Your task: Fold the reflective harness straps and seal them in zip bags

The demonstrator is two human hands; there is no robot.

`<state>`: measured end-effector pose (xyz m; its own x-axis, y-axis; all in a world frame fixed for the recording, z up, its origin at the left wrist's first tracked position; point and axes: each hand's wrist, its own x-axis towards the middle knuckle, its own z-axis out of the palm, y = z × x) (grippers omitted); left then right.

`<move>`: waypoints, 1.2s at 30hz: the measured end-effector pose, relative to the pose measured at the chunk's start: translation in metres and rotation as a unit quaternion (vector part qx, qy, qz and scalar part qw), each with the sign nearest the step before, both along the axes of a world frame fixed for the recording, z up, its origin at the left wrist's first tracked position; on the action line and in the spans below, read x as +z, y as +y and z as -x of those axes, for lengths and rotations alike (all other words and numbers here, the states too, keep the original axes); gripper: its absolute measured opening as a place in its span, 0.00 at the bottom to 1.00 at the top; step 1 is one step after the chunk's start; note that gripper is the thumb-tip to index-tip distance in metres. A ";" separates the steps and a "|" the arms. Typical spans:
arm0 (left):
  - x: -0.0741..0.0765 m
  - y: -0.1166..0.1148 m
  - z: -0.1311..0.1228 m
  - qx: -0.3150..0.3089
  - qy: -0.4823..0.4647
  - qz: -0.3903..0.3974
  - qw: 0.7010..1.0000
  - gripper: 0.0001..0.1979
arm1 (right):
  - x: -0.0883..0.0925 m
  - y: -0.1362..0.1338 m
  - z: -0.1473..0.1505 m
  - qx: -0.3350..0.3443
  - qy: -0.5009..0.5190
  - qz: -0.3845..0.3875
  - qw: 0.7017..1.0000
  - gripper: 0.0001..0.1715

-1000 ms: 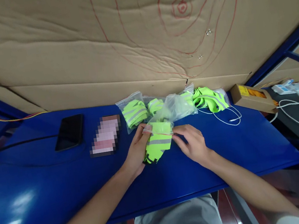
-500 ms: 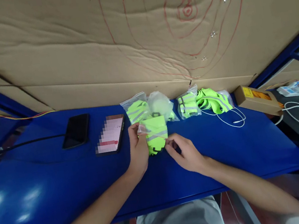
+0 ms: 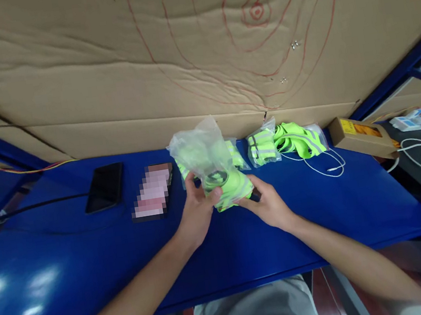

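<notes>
Both hands meet at the middle of the blue table. My left hand grips a clear plastic bag that stands up puffed above it. A folded neon-green reflective band sits in the bag's lower end. My right hand holds that green band from the right side, fingers closed on it. Just behind the bag lie more bagged green bands and a loose green band.
A dark phone and a second phone with a lit screen lie to the left. A white cable and a small cardboard box lie to the right. A big cardboard sheet stands behind the table.
The clear bag, earlier lying flat behind the green band, is now lifted and upright over the band. Both hands have closed in on the band and bag.
</notes>
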<state>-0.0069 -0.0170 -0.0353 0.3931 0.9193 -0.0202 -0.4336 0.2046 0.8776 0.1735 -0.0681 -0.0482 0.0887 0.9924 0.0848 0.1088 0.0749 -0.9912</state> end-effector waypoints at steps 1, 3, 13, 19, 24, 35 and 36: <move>0.000 0.001 0.000 -0.003 0.015 0.004 1.000 0.35 | 0.001 0.000 0.001 -0.001 0.021 0.011 1.000 0.29; -0.002 0.000 -0.002 0.000 0.057 -0.004 0.998 0.30 | 0.004 0.002 0.002 -0.004 0.073 0.034 0.997 0.30; -0.013 -0.020 -0.017 -0.051 0.070 0.001 0.996 0.30 | 0.009 0.003 0.010 -0.091 0.245 0.101 0.960 0.39; -0.009 -0.009 -0.014 -0.073 0.030 0.038 0.996 0.27 | 0.012 0.002 0.002 0.013 0.158 0.068 0.985 0.41; -0.001 -0.003 -0.005 -0.104 0.011 0.088 0.991 0.20 | 0.009 0.002 -0.014 -0.077 -0.193 -0.080 0.975 0.42; 0.028 -0.010 0.025 0.025 0.269 -0.291 0.918 0.22 | 0.047 -0.004 -0.027 -0.090 0.121 0.016 0.988 0.24; 0.029 -0.007 0.027 0.089 0.263 -0.328 0.903 0.30 | 0.050 -0.006 -0.028 -0.040 0.153 0.048 0.986 0.24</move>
